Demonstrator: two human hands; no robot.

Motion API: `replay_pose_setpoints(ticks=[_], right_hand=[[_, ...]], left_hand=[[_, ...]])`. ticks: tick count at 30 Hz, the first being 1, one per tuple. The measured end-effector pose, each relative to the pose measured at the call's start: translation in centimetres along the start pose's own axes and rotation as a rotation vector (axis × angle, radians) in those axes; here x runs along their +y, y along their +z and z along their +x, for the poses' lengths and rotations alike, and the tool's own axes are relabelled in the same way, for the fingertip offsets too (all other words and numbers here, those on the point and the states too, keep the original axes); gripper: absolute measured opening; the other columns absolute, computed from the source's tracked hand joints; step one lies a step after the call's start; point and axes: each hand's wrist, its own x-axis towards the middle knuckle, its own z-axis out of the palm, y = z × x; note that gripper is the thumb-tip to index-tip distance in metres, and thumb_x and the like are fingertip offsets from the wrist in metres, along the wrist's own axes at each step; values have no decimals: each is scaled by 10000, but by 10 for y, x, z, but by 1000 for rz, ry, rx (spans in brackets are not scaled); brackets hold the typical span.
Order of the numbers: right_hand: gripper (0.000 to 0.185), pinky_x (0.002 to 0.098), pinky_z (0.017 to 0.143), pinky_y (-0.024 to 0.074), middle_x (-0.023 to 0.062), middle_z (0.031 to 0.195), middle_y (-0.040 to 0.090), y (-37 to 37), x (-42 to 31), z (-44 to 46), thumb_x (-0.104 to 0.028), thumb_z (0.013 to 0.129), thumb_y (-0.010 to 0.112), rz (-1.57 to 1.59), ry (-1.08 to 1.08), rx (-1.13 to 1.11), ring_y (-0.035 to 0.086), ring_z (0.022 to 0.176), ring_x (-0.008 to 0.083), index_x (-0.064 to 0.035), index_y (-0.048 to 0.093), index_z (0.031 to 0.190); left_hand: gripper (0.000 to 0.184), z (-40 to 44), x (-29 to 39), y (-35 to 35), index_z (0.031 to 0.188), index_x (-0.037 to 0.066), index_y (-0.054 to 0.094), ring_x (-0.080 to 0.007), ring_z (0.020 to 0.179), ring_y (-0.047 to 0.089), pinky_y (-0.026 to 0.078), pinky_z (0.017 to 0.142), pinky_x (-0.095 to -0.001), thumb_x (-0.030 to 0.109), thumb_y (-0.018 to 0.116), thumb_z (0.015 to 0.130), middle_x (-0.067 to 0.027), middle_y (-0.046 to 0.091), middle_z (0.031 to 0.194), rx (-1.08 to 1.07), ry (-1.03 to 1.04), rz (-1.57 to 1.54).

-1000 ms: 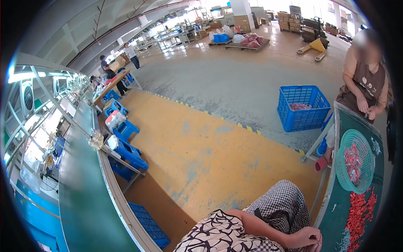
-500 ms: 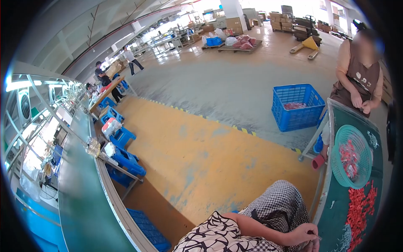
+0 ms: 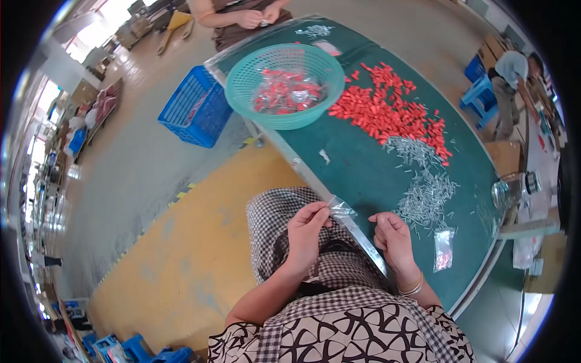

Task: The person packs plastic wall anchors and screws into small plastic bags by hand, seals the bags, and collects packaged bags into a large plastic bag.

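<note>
My left hand (image 3: 307, 235) pinches a small clear plastic bag (image 3: 342, 209) over the table's near edge. To its right, my right hand (image 3: 393, 241) is closed with curled fingers; whether anything sits between them is hidden. Beyond my right hand lies a heap of grey metal screws (image 3: 428, 195). A larger pile of red plastic wall plugs (image 3: 381, 104) spreads behind the screws. Right of my right hand, a filled clear bag (image 3: 443, 249) with a few red pieces inside lies flat on the green tabletop (image 3: 357, 172).
A teal mesh basket (image 3: 284, 121) holds several bags of red pieces (image 3: 287, 91). Across the table, a co-worker's hands (image 3: 259, 18) meet over its far end. A blue crate (image 3: 196, 109) stands on the floor at left. At right are a glass jar (image 3: 514, 189) and another person (image 3: 511, 78).
My view has swung right and down onto the table. Both hands now show in front of me, with the clear bag in the left one.
</note>
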Motion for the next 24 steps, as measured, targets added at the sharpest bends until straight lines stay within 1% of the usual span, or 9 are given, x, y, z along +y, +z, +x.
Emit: replay_pose_setpoints(ticks=[3, 5, 6, 9, 10, 14, 16, 20, 24], right_hand=[[209, 207, 423, 216, -70, 591, 417, -11, 0, -3, -171, 991, 537, -52, -61, 10, 294, 468, 14, 5, 644, 958], [215, 208, 422, 212, -69, 602, 448, -17, -3, -4, -184, 986, 552, -101, -99, 28, 299, 467, 10, 0, 653, 942], [173, 185, 463, 290, -61, 655, 495, -20, -8, -6, -155, 942, 614, -118, -74, 45, 400, 531, 20, 0, 662, 1002], [289, 199, 519, 344, -54, 710, 489, -20, -16, -6, -144, 915, 623, -449, -290, 37, 421, 585, 41, 20, 618, 1154], [337, 214, 613, 412, -27, 803, 572, -23, -15, -6, -90, 852, 668, -327, -280, -6, 518, 715, 71, -18, 638, 1180], [157, 287, 663, 473, 70, 831, 646, -27, -30, -14, -109, 839, 682, -771, -288, -85, 593, 774, 175, -45, 715, 979], [146, 276, 625, 474, 55, 819, 655, -31, -31, -19, -130, 850, 683, -809, -254, -74, 585, 727, 155, -40, 717, 960], [157, 227, 516, 442, 22, 794, 677, -33, -29, -29, -163, 870, 691, -502, -26, 94, 538, 584, 91, -29, 712, 947], [150, 184, 451, 396, 4, 764, 668, -41, -14, -33, -150, 887, 686, -244, 19, 191, 483, 509, 35, -13, 703, 946]], left_hand=[[139, -4, 2, 12, 1034, -12, 665, -82, 731, 552, 461, 680, -205, 13, 608, 910, -17, 640, 881, -41, -38, 94], [299, -2, 2, 16, 1205, 7, 573, -76, 732, 541, 452, 679, -208, -8, 596, 907, -16, 632, 888, -139, 1, 276], [352, -3, 4, 20, 1250, 16, 539, -79, 744, 550, 452, 684, -209, -21, 591, 904, -23, 637, 897, -185, 35, 362], [577, -2, 15, 35, 1404, 51, 393, -94, 738, 572, 459, 691, -234, -62, 588, 873, -38, 630, 856, -381, 117, 708], [592, -1, 21, 42, 1408, 52, 393, -102, 729, 576, 462, 687, -244, -62, 593, 863, -42, 627, 841, -470, 160, 808], [624, 11, 25, 61, 1391, 59, 434, -156, 682, 579, 463, 659, -276, -48, 630, 808, -64, 602, 780, -846, 357, 1056], [614, 17, 24, 68, 1367, 47, 464, -155, 699, 574, 466, 663, -283, -35, 651, 788, -62, 601, 788, -971, 447, 1135], [529, 18, 13, 78, 1323, 26, 505, -110, 824, 590, 468, 750, -254, 18, 674, 823, -17, 616, 889, -718, 328, 914], [294, 11, -7, 67, 1148, -6, 622, -65, 849, 584, 477, 788, -238, 92, 678, 877, -4, 647, 919, -690, -236, 640]])
